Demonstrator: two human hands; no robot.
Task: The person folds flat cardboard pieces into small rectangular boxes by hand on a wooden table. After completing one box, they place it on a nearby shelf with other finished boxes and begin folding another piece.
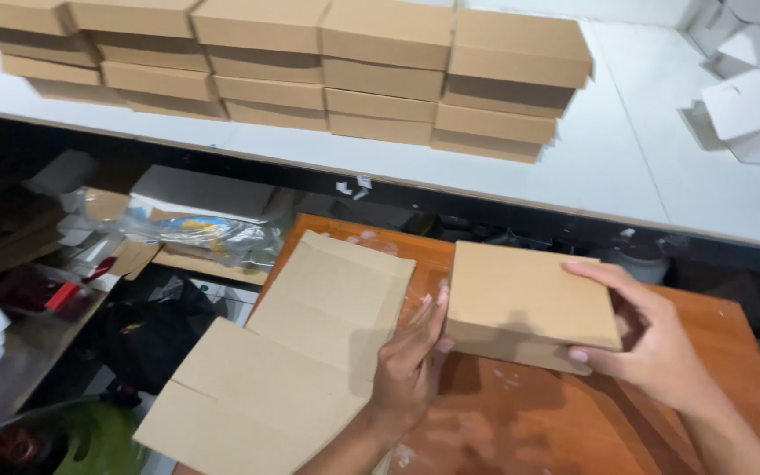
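I hold a closed brown cardboard box (521, 299) between both hands just above an orange-brown wooden board (556, 422). My left hand (411, 365) presses against the box's left side with fingers pointing up. My right hand (648, 339) wraps around the box's right end, thumb under the front edge and fingers on top. A flat, unfolded cardboard blank (283, 361) lies to the left of the box, partly under my left wrist and hanging off the board's left edge.
Several stacks of finished brown boxes (310, 70) stand on a white table (626, 167) beyond. White folded cartons (754, 105) sit at the far right. Below left is clutter: plastic wrap (204, 233), a white sheet, dark bags.
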